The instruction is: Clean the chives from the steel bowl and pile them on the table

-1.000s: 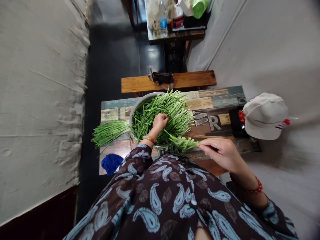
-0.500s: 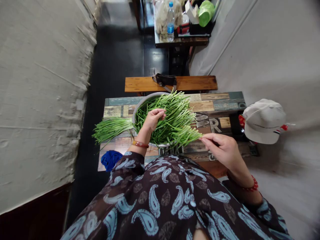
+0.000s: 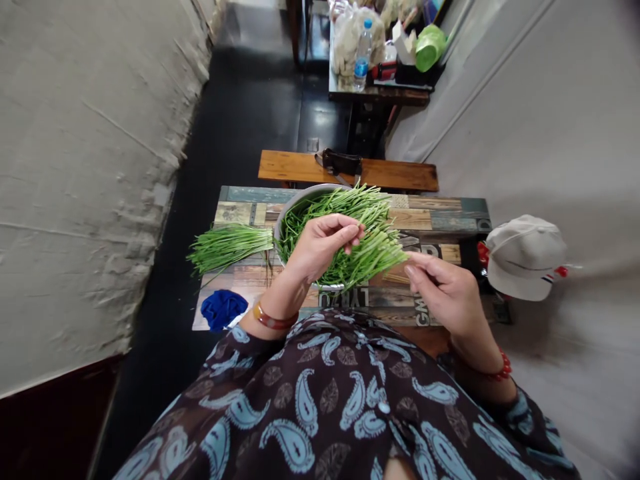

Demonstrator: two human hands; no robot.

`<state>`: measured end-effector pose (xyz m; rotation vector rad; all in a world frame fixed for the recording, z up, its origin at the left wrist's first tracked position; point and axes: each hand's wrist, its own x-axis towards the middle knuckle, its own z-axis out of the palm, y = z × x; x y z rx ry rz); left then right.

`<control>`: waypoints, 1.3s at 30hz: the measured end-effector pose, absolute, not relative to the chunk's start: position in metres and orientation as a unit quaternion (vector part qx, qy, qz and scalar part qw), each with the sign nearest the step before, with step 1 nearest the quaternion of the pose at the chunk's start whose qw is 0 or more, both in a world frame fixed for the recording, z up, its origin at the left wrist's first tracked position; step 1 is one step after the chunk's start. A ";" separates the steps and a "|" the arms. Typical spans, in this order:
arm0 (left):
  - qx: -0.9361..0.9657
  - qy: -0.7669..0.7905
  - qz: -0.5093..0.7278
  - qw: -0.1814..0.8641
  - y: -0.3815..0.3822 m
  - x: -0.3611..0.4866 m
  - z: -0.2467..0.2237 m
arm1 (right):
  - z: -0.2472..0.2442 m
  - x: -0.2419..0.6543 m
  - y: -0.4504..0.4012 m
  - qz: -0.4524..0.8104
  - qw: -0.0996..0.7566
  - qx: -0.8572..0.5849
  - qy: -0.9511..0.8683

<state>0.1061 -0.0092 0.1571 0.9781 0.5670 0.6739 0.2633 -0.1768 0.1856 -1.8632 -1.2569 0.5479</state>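
A large grey bowl (image 3: 305, 191) holds a heap of long green garlic chives (image 3: 370, 250), their pale cut ends pointing right over the rim. Above the heap, my left hand (image 3: 327, 243) has thumb and fingertips pinched together; what lies between them, if anything, is too small to make out. My right hand (image 3: 445, 287) is beside the bowl at the right, its thumb and forefinger closed at the stalk ends. A separate bundle of chives (image 3: 230, 247) lies left of the bowl, its pale ends against the rim.
The bowl stands on a patchwork-patterned table (image 3: 440, 217). Blue cloth (image 3: 223, 309) lies at its left corner, a white cap (image 3: 525, 253) at its right end. Beyond are a wooden bench (image 3: 400, 175) with a black bag (image 3: 341, 162) and another table with a water bottle (image 3: 362, 57).
My left hand has moved right and nearer over the chives. My right hand stays at the stalk ends, slightly higher. The view has shifted a little.
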 end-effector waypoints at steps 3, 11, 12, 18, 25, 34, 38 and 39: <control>0.457 0.262 0.306 0.793 -0.013 0.104 0.163 | 0.190 0.259 -0.176 0.213 0.411 -0.736 -0.494; 0.457 0.296 0.294 0.785 -0.015 0.098 0.169 | 0.199 0.251 -0.171 0.203 0.407 -0.738 -0.499; 0.459 0.295 0.293 0.785 -0.015 0.098 0.169 | 0.199 0.251 -0.171 0.204 0.404 -0.738 -0.501; 0.452 0.299 0.290 0.789 -0.015 0.097 0.171 | 0.200 0.251 -0.169 0.208 0.398 -0.738 -0.504; 0.446 0.292 0.274 0.801 -0.013 0.098 0.173 | 0.200 0.253 -0.168 0.211 0.401 -0.732 -0.509; 0.533 0.288 0.362 0.709 -0.014 0.101 0.166 | 0.198 0.254 -0.168 0.221 0.401 -0.739 -0.494; 0.550 0.291 0.361 0.695 -0.014 0.101 0.166 | 0.196 0.253 -0.167 0.226 0.406 -0.741 -0.485; 0.552 0.291 0.360 0.694 -0.013 0.101 0.165 | 0.195 0.253 -0.167 0.228 0.407 -0.741 -0.483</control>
